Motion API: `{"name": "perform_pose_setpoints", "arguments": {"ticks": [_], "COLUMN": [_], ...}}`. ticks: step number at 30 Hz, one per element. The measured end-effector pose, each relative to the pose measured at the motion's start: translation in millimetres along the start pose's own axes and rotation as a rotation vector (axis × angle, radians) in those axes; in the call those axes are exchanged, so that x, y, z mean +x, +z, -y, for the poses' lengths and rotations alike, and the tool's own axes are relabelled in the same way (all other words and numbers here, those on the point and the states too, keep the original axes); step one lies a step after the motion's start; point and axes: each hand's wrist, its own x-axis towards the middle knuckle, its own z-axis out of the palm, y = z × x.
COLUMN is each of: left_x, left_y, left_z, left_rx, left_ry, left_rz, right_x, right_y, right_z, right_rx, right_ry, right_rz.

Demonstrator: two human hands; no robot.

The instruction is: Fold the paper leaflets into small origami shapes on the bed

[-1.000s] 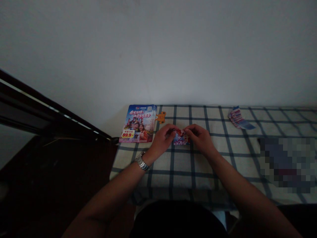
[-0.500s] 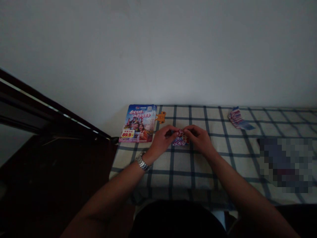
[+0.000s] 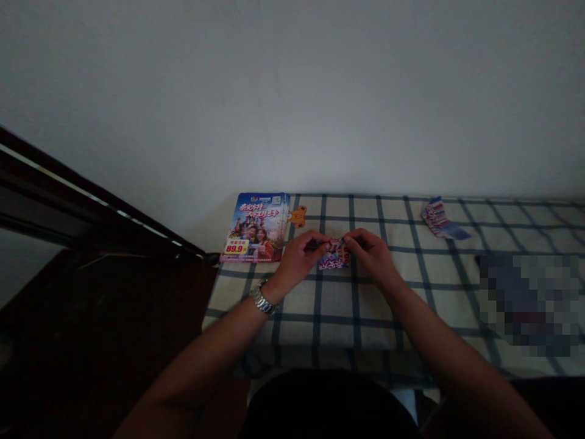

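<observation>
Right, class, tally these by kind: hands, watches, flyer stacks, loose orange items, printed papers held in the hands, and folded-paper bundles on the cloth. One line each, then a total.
Left hand and right hand: 2
Watch: 1
Flyer stack: 1
Loose orange item: 1
Held printed paper: 1
Folded-paper bundle: 1
Total: 7

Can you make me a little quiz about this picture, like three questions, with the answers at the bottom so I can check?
1. True or false: the left hand and the right hand both hold the small printed paper.

2. What pattern does the cloth have?
a) dots
b) crossing lines
c) stars

3. Fill in: the big red number on the stack of flyers is ____.

Key: 1. True. 2. b. 3. 89.9.
</observation>
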Motion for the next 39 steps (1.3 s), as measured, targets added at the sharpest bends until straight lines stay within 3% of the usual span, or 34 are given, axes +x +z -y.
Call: {"name": "perform_pose_setpoints", "arguments": {"ticks": [13,20,39], "left_x": [-0.8,-0.5,-1.9], "left_y": [1.0,1.2,2.6], "left_z": [3.2,-0.2,1.5], "left_rx": [-0.02,-0.036,-0.072], "left_ry": [-0.023,-0.001,-0.046], "left_rz": [-0.021,-0.037,0.021], "right_x": [0.0,-1.9,-4.0], "right_y": [-0.2,5.2,4.7], "right_z": [0.9,-3.1,-7.7], "right_rx": [-0.032,0.062,0.028], "right_ry": [0.013,0.068,0.039], "right_rz": [-0.005,0.15,0.125]}}
